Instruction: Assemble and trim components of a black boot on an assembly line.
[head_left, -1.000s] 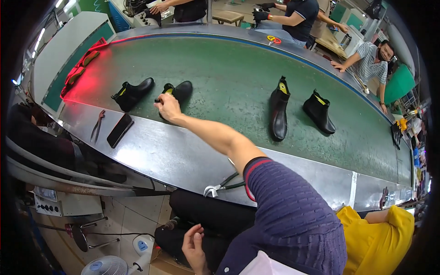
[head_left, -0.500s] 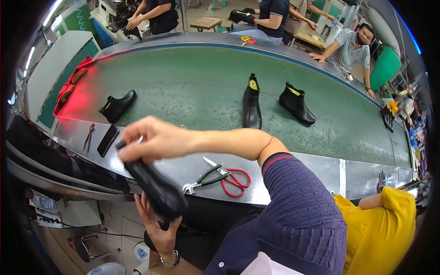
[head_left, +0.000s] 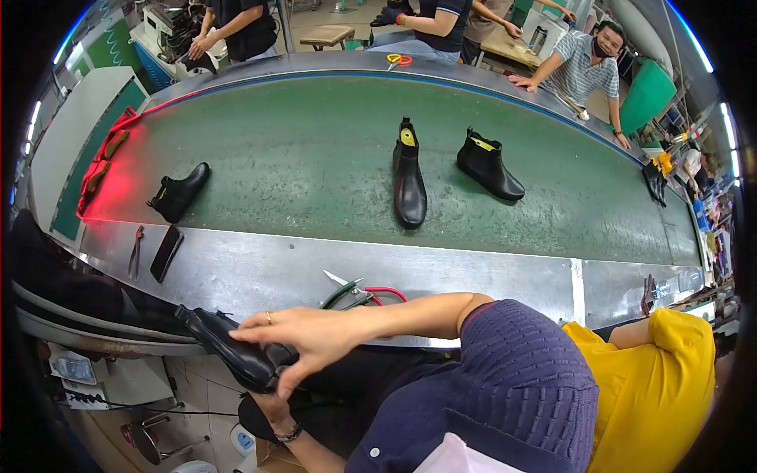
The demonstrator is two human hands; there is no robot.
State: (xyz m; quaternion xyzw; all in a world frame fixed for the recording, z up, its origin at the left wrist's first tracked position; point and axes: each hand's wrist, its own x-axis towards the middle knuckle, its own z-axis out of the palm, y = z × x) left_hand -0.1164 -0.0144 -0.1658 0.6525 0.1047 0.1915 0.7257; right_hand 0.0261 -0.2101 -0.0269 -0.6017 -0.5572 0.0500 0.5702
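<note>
A black ankle boot (head_left: 236, 347) is held over my lap, off the metal ledge. My right hand (head_left: 303, 339), wearing a ring, reaches across from the right and lies over the boot's top, with fingers and thumb round it. Underneath, my left hand (head_left: 274, 407) supports the toe end; its fingers are mostly hidden behind the boot and my right hand. Just beyond my right forearm, red-handled scissors (head_left: 386, 293) and green-handled cutting pliers (head_left: 341, 293) lie together on the ledge, partly covered by the arm.
A green conveyor belt (head_left: 300, 165) carries black boots: one at left (head_left: 180, 193), one in the middle (head_left: 408, 185), one further right (head_left: 490, 167). A phone (head_left: 166, 254) and a slim tool (head_left: 136, 252) lie on the ledge. Co-workers stand or sit beyond; a yellow-sleeved person (head_left: 654, 386) is at my right.
My right hand has shifted from the boot's heel end down toward its toe end. The boot is lower and further left, and my view has turned slightly.
</note>
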